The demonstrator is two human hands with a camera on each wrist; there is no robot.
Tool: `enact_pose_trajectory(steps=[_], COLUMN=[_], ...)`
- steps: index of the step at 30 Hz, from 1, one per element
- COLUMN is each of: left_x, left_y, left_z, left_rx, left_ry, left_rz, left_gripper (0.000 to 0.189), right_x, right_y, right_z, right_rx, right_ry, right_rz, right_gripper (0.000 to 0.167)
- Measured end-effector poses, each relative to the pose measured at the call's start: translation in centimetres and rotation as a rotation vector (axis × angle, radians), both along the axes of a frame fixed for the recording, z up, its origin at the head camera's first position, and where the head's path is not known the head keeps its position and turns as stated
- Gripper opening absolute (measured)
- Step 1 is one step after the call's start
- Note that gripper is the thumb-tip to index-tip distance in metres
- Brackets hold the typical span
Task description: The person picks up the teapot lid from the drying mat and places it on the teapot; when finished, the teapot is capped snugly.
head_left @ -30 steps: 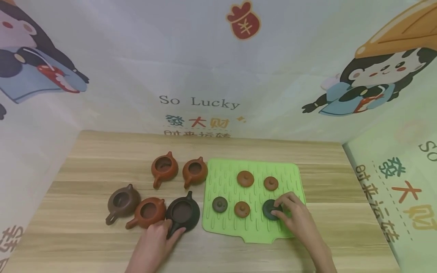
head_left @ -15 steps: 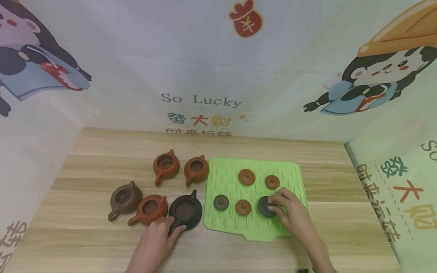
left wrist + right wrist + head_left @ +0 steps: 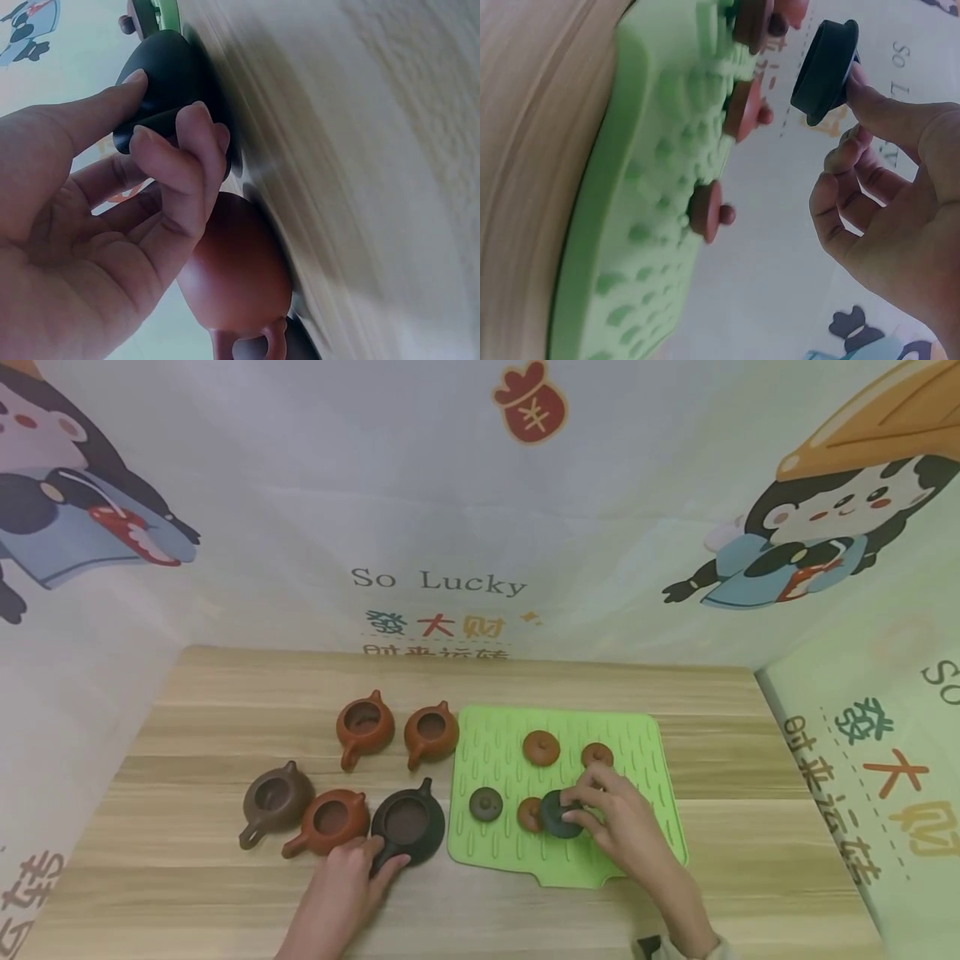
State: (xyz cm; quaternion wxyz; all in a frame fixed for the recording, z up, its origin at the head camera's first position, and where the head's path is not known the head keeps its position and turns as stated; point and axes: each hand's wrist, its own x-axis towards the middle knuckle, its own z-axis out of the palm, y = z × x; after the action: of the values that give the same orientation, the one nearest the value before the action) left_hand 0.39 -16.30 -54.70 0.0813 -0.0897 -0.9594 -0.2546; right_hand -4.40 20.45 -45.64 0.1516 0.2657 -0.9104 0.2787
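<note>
My left hand (image 3: 337, 893) grips the handle of a black teapot (image 3: 420, 839), which stands lidless on the wooden table. In the left wrist view, thumb and fingers close around that handle. A black lid (image 3: 558, 815) is pinched by its knob in my right hand (image 3: 626, 827). The right wrist view shows this lid raised clear of the green mat (image 3: 517, 860), its rim tilted. From above it overlaps part of an orange-brown lid (image 3: 528, 814). Beside the black teapot stands a reddish teapot (image 3: 330, 818), close to my left fingers.
Also on the mat lie a grey-brown lid (image 3: 486, 805), a larger orange lid (image 3: 542, 748) and a small reddish lid (image 3: 597, 755). A grey-brown teapot (image 3: 277, 797) stands at the left. Two reddish teapots, one left (image 3: 365, 724) and one right (image 3: 432, 731), stand farther back, all lidless.
My right hand has lifted the black lid off the mat and carried it leftward, over toward the orange-brown lid. The left hand keeps its hold on the black teapot's handle.
</note>
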Motion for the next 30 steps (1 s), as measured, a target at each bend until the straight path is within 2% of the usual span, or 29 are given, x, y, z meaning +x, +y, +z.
enact_pose_trajectory(steps=[7,12,16,25,30], left_x=[-0.2,-0.1,-0.1,-0.3,-0.2], left_y=[0.0,0.0,0.0,0.0,0.0], left_z=[-0.1,0.2,0.5,0.1,0.0], left_rx=[0.013,0.0,0.001,0.009,0.022], left_ry=[-0.003,-0.021,-0.033,-0.023,-0.047], left_rz=[-0.004,-0.003,0.002,-0.005,-0.003], left_gripper=[0.042,0.041,0.04,0.039,0.041], right_x=[-0.2,-0.3,-0.4,-0.8,-0.9], right_y=[-1.5,-2.5,-3.3,-5.2,-6.5], right_z=[0.7,1.1,1.2,1.6,1.7], right_rx=[0.07,0.065,0.059,0.032,0.041], right_ry=[0.006,-0.018,-0.002,-0.037,-0.055], right_rz=[0.034,0.041,0.059,0.093,0.105], right_gripper=[0.022,0.021,0.021,0.019,0.02])
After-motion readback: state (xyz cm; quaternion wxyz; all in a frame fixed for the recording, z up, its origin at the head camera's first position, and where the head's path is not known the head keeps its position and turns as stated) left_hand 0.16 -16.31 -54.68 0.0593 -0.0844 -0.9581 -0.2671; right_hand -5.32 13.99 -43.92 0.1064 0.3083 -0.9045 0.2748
